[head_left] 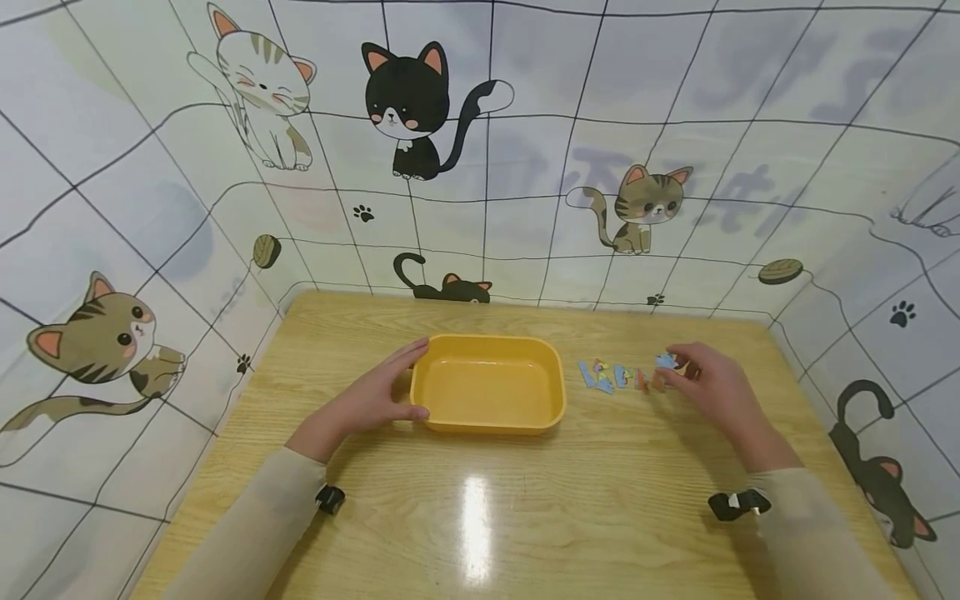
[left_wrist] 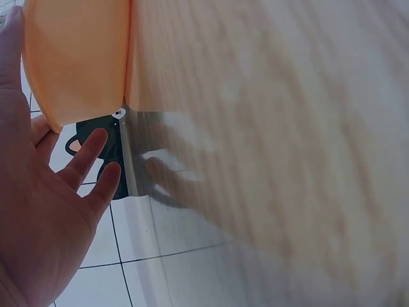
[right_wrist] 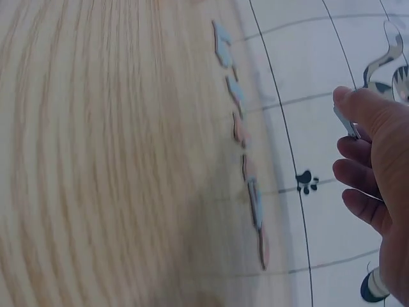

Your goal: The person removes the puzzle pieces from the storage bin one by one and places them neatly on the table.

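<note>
A yellow plastic tray (head_left: 489,387) stands on the table, with nothing in it. My left hand (head_left: 367,398) rests against its left end, fingers near the back corner and thumb at the front corner. In the left wrist view, two outstretched fingers (left_wrist: 102,185) are off the tray wall (left_wrist: 80,57). My right hand (head_left: 716,392) pinches a small light-blue puzzle piece (right_wrist: 346,121) between thumb and forefinger, raised above the table. Beneath and left of that hand, several flat puzzle pieces (head_left: 620,376), blue, orange and yellow, lie in a loose row.
The wood-grain table (head_left: 570,517) reaches a white wall covering (head_left: 525,167) printed with cats and grid lines at the back and sides. The row of pieces lies between the tray and my right hand.
</note>
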